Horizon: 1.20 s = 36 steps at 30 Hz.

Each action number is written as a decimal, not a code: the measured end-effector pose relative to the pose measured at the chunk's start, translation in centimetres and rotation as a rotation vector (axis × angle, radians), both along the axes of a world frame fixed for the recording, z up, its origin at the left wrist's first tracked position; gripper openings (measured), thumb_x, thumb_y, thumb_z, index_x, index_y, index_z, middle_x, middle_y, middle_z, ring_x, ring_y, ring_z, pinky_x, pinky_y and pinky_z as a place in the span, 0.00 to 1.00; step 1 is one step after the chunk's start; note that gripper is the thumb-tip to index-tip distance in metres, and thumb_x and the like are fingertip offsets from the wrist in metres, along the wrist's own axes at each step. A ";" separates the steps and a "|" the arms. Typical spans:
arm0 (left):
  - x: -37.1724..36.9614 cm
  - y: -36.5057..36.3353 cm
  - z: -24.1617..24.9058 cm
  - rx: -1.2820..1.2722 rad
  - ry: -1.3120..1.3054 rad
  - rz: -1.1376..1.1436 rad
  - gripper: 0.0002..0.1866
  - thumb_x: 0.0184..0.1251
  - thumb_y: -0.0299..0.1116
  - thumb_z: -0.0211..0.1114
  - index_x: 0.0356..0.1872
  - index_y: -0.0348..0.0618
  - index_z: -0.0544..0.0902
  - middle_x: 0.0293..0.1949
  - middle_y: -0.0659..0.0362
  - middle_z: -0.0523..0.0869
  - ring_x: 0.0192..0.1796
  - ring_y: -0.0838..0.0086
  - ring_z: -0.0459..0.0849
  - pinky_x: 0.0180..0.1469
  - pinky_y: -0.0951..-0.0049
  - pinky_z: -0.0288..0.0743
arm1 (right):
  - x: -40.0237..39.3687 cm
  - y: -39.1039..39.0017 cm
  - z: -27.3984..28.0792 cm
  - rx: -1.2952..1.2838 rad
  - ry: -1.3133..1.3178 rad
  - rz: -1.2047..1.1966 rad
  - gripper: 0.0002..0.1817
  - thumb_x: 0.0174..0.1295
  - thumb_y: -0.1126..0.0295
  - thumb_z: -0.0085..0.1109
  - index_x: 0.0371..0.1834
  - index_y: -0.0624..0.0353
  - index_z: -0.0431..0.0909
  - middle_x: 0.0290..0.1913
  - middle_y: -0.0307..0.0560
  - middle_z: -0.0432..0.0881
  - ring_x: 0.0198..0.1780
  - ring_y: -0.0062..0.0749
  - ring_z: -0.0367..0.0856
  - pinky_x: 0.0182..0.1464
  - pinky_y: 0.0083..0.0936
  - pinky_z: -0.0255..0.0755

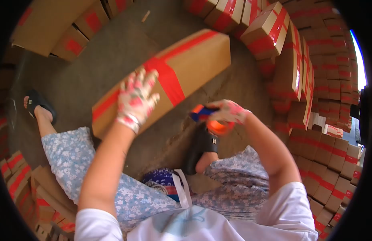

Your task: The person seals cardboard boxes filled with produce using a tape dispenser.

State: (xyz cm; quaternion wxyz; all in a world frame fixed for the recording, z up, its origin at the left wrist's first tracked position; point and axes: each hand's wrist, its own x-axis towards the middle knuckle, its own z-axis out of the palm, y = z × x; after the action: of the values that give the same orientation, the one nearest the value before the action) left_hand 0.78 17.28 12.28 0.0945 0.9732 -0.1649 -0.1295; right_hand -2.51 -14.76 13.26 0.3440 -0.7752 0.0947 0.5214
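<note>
In front of me is a long brown cardboard box, with red tape along its upper edge and a red strip down its side. My left hand, in a white glove with red stains, lies over the box with its fingers spread, apparently touching it. My right hand, gloved the same way, grips a blue and orange tape dispenser. An orange-red ring, probably the tape roll, shows below that hand. The dispenser is apart from the box, to its lower right. Motion blurs the right fingers slightly.
Taped cartons stand at the upper right, and tall stacks line the right side. More boxes sit at the upper left. My sandalled feet rest on the concrete floor. A blue patterned item lies between my legs.
</note>
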 end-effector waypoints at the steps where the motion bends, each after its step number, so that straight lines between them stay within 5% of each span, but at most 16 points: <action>1: -1.7 -1.2 0.5 0.096 0.041 -0.027 0.40 0.66 0.52 0.62 0.77 0.68 0.56 0.79 0.52 0.53 0.78 0.50 0.53 0.76 0.44 0.46 | -0.5 -2.5 1.7 0.002 0.084 -0.063 0.32 0.54 0.63 0.66 0.66 0.53 0.77 0.43 0.48 0.87 0.47 0.22 0.84 0.51 0.23 0.76; 4: -5.2 -3.4 0.9 0.173 0.136 -0.027 0.46 0.60 0.62 0.63 0.78 0.69 0.52 0.79 0.49 0.46 0.79 0.45 0.43 0.75 0.37 0.39 | -1.5 -7.8 7.2 -0.062 0.067 -0.151 0.31 0.60 0.66 0.64 0.69 0.57 0.73 0.46 0.44 0.85 0.48 0.19 0.82 0.52 0.18 0.75; 7: -8.6 -3.1 -1.0 0.193 0.058 -0.115 0.48 0.58 0.66 0.62 0.78 0.63 0.56 0.79 0.47 0.47 0.80 0.44 0.41 0.75 0.35 0.38 | -1.9 -10.7 8.2 0.276 -0.139 -0.496 0.32 0.63 0.67 0.62 0.72 0.60 0.67 0.53 0.39 0.82 0.53 0.20 0.79 0.56 0.18 0.72; 10: -9.6 -0.8 -0.4 0.183 -0.015 0.231 0.49 0.58 0.66 0.62 0.76 0.51 0.58 0.78 0.45 0.50 0.79 0.42 0.45 0.76 0.40 0.40 | -0.2 -11.2 5.7 0.598 -0.411 -0.893 0.32 0.65 0.68 0.58 0.73 0.60 0.65 0.60 0.37 0.77 0.59 0.21 0.75 0.61 0.22 0.69; 13: -10.4 4.4 -2.6 0.076 -0.173 0.679 0.46 0.65 0.63 0.59 0.77 0.45 0.56 0.77 0.44 0.53 0.78 0.46 0.51 0.77 0.48 0.46 | 5.5 -12.3 0.2 0.688 -0.565 -0.992 0.31 0.66 0.67 0.58 0.73 0.59 0.65 0.58 0.37 0.78 0.57 0.21 0.75 0.60 0.22 0.70; 15: -11.7 9.2 -8.5 -0.706 -0.109 1.144 0.43 0.71 0.64 0.51 0.78 0.49 0.54 0.77 0.49 0.56 0.77 0.54 0.56 0.75 0.47 0.52 | 9.3 -10.3 -1.0 0.650 -0.511 -1.112 0.31 0.66 0.67 0.58 0.72 0.59 0.65 0.57 0.37 0.78 0.57 0.22 0.76 0.61 0.23 0.70; 17: -10.8 8.1 -4.8 -1.484 0.291 1.634 0.40 0.75 0.65 0.42 0.78 0.52 0.54 0.76 0.54 0.60 0.73 0.59 0.65 0.72 0.50 0.61 | 12.2 -9.2 -5.1 0.773 -0.461 -1.219 0.29 0.66 0.65 0.59 0.70 0.60 0.68 0.57 0.38 0.79 0.57 0.24 0.76 0.63 0.23 0.67; 18: -11.5 9.3 -5.9 -1.622 0.326 1.690 0.40 0.73 0.69 0.40 0.76 0.53 0.59 0.73 0.56 0.67 0.70 0.58 0.71 0.68 0.48 0.67 | 13.0 -8.6 -6.5 0.745 -0.505 -1.132 0.29 0.66 0.65 0.59 0.70 0.60 0.68 0.57 0.38 0.79 0.58 0.24 0.76 0.64 0.23 0.66; 21: -15.5 12.7 -10.4 -1.744 0.683 1.474 0.40 0.71 0.71 0.39 0.68 0.50 0.71 0.68 0.54 0.73 0.68 0.54 0.73 0.67 0.46 0.68 | 14.1 -6.8 -6.1 0.668 -0.542 -1.010 0.29 0.66 0.66 0.59 0.71 0.62 0.67 0.59 0.38 0.77 0.59 0.23 0.75 0.64 0.21 0.65; 27: -13.9 9.1 -3.7 -1.983 0.777 1.496 0.37 0.73 0.63 0.38 0.69 0.46 0.70 0.70 0.50 0.72 0.69 0.50 0.71 0.69 0.47 0.65 | 17.0 -2.8 -0.2 0.802 -0.645 -0.721 0.31 0.65 0.67 0.59 0.71 0.64 0.66 0.47 0.31 0.74 0.48 0.13 0.69 0.52 0.15 0.65; 28: -13.5 8.2 -3.6 -2.045 0.791 1.339 0.40 0.71 0.68 0.42 0.69 0.46 0.71 0.72 0.49 0.69 0.71 0.52 0.68 0.71 0.46 0.62 | 18.2 -3.3 2.1 0.768 -0.730 -0.637 0.28 0.66 0.66 0.58 0.69 0.64 0.69 0.46 0.32 0.75 0.48 0.14 0.69 0.52 0.16 0.66; 31: -9.8 2.8 -2.9 -2.190 0.661 1.445 0.37 0.73 0.64 0.44 0.69 0.45 0.70 0.72 0.50 0.69 0.72 0.52 0.67 0.71 0.47 0.62 | 23.3 -6.5 9.8 0.621 -1.005 -0.377 0.21 0.68 0.63 0.55 0.60 0.63 0.75 0.43 0.33 0.78 0.47 0.17 0.73 0.53 0.21 0.68; 33: -5.8 -2.6 -1.1 -2.355 0.775 1.305 0.35 0.74 0.62 0.45 0.69 0.44 0.70 0.72 0.50 0.69 0.72 0.53 0.67 0.71 0.48 0.62 | 29.1 -10.9 9.7 0.576 -1.449 -0.181 0.20 0.68 0.61 0.54 0.56 0.63 0.76 0.44 0.35 0.79 0.48 0.23 0.76 0.55 0.24 0.69; 35: -1.1 -7.8 -0.5 -2.326 0.816 1.200 0.36 0.74 0.63 0.44 0.69 0.45 0.69 0.71 0.52 0.70 0.71 0.55 0.69 0.71 0.48 0.62 | 31.8 -12.7 13.8 0.430 -1.078 -0.635 0.19 0.68 0.59 0.54 0.56 0.61 0.76 0.46 0.36 0.79 0.47 0.26 0.77 0.58 0.27 0.69; 36: 1.3 -11.1 0.6 -2.270 0.863 1.105 0.35 0.74 0.64 0.44 0.69 0.47 0.68 0.70 0.54 0.71 0.71 0.56 0.68 0.71 0.47 0.61 | 33.1 -14.6 12.6 0.594 -1.257 -0.647 0.20 0.70 0.56 0.52 0.56 0.59 0.77 0.51 0.47 0.81 0.51 0.34 0.80 0.58 0.30 0.71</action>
State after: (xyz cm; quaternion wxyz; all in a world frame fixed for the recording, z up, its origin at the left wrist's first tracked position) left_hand 2.12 6.21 12.89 0.9311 0.1754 0.2758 -0.1619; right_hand 30.59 -29.37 25.90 0.6626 -0.7345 -0.0405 -0.1406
